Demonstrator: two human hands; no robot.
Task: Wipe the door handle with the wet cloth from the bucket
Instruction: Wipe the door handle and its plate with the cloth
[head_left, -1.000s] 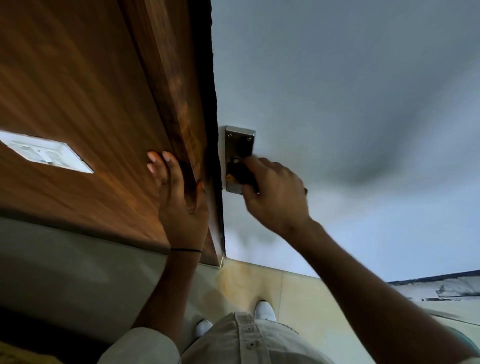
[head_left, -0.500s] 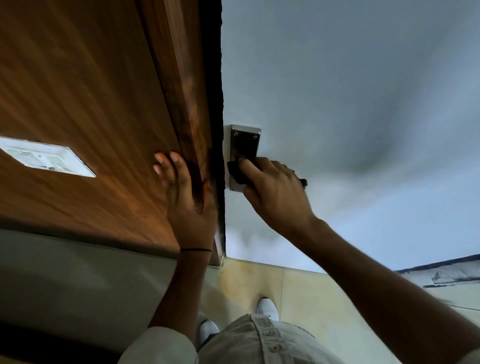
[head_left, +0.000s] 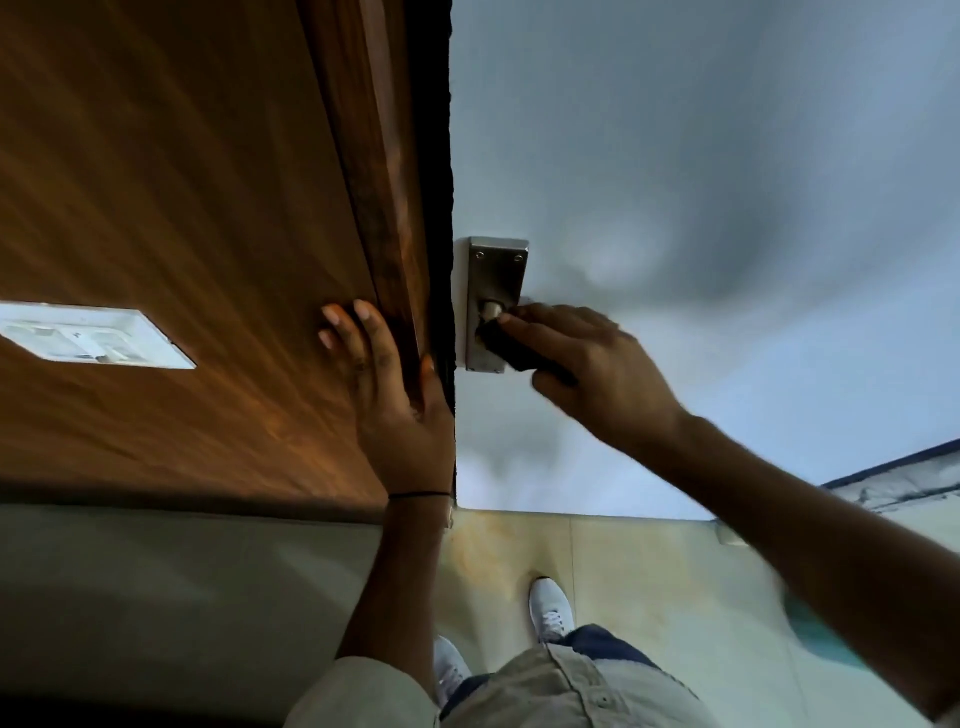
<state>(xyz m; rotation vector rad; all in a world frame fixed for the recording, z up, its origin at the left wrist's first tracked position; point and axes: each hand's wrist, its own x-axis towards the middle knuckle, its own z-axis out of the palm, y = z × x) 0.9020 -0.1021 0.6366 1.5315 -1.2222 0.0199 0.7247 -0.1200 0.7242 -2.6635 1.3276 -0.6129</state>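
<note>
At the far left, a white switch plate (head_left: 96, 338) sits in the brown wood-grain wall panel (head_left: 156, 208). The left hand (head_left: 395, 405) lies open and flat against the wooden frame (head_left: 384, 182), fingers spread upward and thumb near the dark edge beside the door. It grips nothing; it seems to serve as a brace, and holding it there should keep the door from swinging under the rubbing.

Right of it, on the pale door (head_left: 701, 156), is the steel backplate (head_left: 493, 291) of the door handle (head_left: 491, 310). Only the round stub of the handle shows; the lever itself is covered. The right hand (head_left: 587, 364) is closed around the dark cloth (head_left: 511, 345), pressing it against the lower part of the plate and the base of the handle. The hand is a little blurred.

The wipe appears to be under way. To do it well, the person would wrap the cloth around the lever and draw it along its full length, underside included, then pass over the plate corners and screw heads. Pressure should be firm but not enough to depress the latch. A wet cloth could leave drips on the painted door, so a finishing stroke downward would help.

Below lies a pale tiled floor (head_left: 623, 561) with a yellowish stain near the threshold, and the person's white shoes (head_left: 550, 608). The bucket is not clearly in view.
</note>
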